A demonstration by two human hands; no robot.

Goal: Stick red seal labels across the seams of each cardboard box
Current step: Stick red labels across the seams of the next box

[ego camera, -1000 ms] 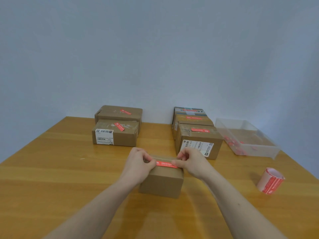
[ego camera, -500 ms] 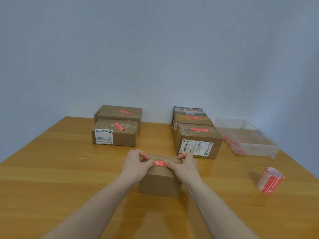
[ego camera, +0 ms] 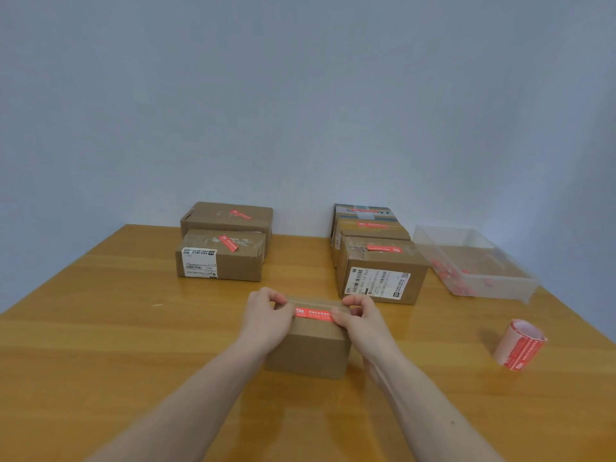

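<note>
1. Head view: a small cardboard box (ego camera: 308, 341) sat on the wooden bench (ego camera: 100, 345) near the front middle, with a red seal label (ego camera: 313, 314) lying across its top.
2. The left hand (ego camera: 265, 316) curled over the box's left top edge, its thumb pressing the label's left end; the right hand (ego camera: 361, 320) curled at the right top edge, thumb on the label's right end.
3. Behind on the left stood two labelled boxes (ego camera: 221, 256), one behind the other.
4. Behind on the right stood a row of three labelled boxes (ego camera: 380, 275), the nearest just beyond the right hand.
5. Far right lay a clear plastic bin (ego camera: 473, 261) with red scraps inside, and nearer, a roll of red labels (ego camera: 520, 345) well apart from the boxes.
6. A plain pale wall (ego camera: 300, 95) rose behind the bench.
</note>
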